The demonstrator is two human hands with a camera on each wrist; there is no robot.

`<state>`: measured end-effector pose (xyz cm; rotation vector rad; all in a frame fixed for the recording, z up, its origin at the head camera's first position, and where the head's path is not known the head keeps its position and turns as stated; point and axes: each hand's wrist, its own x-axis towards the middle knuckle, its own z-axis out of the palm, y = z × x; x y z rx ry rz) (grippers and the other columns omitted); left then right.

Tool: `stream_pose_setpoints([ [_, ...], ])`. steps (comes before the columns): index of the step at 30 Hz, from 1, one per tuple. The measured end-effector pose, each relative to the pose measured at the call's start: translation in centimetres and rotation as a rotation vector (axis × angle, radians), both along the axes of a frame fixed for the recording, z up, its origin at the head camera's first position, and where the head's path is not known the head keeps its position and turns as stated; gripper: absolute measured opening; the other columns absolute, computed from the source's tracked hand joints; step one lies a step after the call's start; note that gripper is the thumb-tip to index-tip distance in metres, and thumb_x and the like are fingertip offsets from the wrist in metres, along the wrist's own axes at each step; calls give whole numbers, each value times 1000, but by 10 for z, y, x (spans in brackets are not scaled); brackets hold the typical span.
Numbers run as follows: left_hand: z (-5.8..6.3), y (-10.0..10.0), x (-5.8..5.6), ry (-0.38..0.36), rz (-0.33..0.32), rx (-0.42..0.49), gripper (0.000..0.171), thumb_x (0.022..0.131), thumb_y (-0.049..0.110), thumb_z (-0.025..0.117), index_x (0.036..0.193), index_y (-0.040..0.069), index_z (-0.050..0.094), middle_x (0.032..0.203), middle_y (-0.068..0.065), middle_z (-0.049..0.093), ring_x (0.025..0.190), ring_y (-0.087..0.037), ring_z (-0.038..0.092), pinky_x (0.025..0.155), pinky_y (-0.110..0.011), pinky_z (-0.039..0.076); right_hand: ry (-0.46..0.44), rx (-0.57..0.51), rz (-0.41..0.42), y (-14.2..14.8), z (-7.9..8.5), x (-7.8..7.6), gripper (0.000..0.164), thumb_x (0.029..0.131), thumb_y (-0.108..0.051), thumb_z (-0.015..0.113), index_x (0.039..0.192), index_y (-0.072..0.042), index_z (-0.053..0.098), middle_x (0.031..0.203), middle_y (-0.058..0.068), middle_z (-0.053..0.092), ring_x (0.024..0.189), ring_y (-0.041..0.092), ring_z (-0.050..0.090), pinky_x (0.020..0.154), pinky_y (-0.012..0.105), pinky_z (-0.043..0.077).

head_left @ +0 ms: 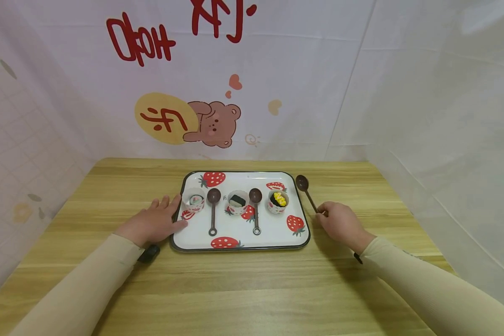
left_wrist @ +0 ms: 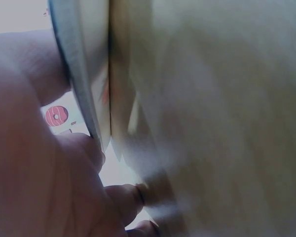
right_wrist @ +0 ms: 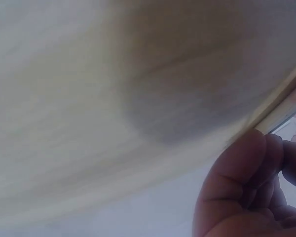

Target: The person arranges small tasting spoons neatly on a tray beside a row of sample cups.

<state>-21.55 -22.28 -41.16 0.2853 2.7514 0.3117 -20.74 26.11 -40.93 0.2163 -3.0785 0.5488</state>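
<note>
My left hand (head_left: 154, 223) rests with spread fingers at the left rim of a white strawberry-print tray (head_left: 260, 240), its thumb reaching over the edge. In the left wrist view the fingers (left_wrist: 81, 148) lie along the tray's side (left_wrist: 71, 69). Just off the tray's right side, my right hand (head_left: 340, 225) pinches the handle end of a brown spoon (head_left: 302, 183), whose bowl points away from me. The right wrist view shows curled fingers (right_wrist: 237, 173); the spoon is hidden there. Two more brown spoons, a left one (head_left: 213, 197) and a right one (head_left: 255, 196), lie on the tray.
Between and beside those spoons stand three paper cups: one with a sushi roll (head_left: 196, 200), one with a dark-banded piece (head_left: 237, 202), one with a yellow-topped piece (head_left: 279, 199). A wooden table (head_left: 252, 289) carries the tray. White printed cloth (head_left: 294, 60) hangs behind and at both sides.
</note>
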Motion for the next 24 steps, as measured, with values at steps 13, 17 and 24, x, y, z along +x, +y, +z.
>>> stream_pose_setpoints([
  [13,-2,-1,-1,-3,-4,-8,98,103,64,50,168,0,15,169,-39,13,153,-65,12,119,-77,26,-34,-87,-12,-10,3,4,20,101,-16,66,108,0,74,87,9,74,72,19,61,65,32,49],
  [17,-2,-1,-1,-5,0,-10,98,103,65,50,168,0,15,169,-39,13,153,-65,12,119,-76,26,-49,-105,-17,-13,4,6,19,101,-17,67,107,0,75,86,8,74,71,18,60,65,31,48],
  [24,-2,-1,-1,-6,5,-4,98,103,64,50,168,0,15,168,-40,13,153,-66,12,119,-77,25,-89,-139,-22,-17,1,6,20,99,-18,68,108,-1,74,86,7,75,72,17,62,65,30,49],
])
